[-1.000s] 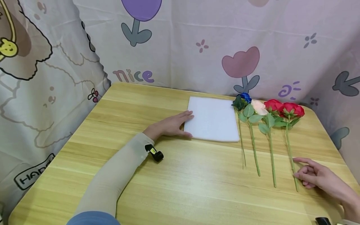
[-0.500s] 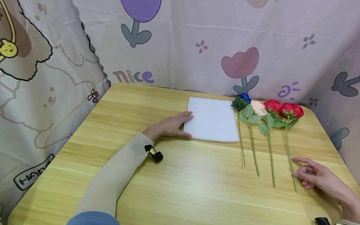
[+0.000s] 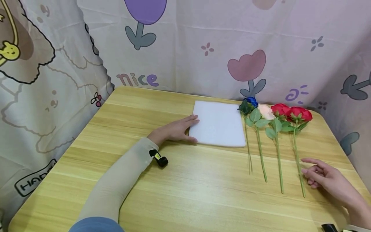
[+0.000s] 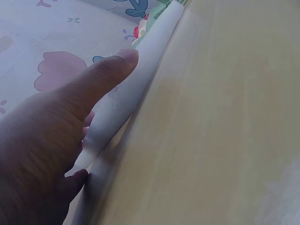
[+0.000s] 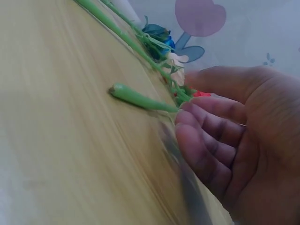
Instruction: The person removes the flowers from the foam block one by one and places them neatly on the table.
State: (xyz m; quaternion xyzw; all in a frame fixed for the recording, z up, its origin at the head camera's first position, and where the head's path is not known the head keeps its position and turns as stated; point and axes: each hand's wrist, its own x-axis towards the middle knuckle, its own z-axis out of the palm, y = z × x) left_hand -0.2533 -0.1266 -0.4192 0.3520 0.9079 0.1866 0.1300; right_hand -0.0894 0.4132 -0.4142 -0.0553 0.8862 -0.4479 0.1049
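Note:
A square white foam board (image 3: 218, 124) lies flat near the back of the table. At its left edge my left hand (image 3: 176, 129) rests with fingers spread, the fingertips on the board and the thumb (image 4: 105, 77) by its front edge. To the board's right, artificial flowers lie side by side: a blue one (image 3: 252, 101), a pale pink one (image 3: 266, 111) and two red ones, one of them the rightmost red flower (image 3: 301, 114). My right hand (image 3: 328, 178) is beside that flower's green stem (image 5: 143, 100), fingers loosely curled, not wrapped round it. Whether the fingertips touch the stem is unclear.
The wooden table (image 3: 203, 193) has rounded corners. A patterned cloth (image 3: 191, 48) hangs directly behind it and along both sides. Black camera mounts (image 3: 159, 158) are strapped at the wrists.
My right hand's fingers have risen slightly and loosened beside the rightmost stem. My left hand stays on the board's edge. The flowers and board lie as before; the head view has shifted a little.

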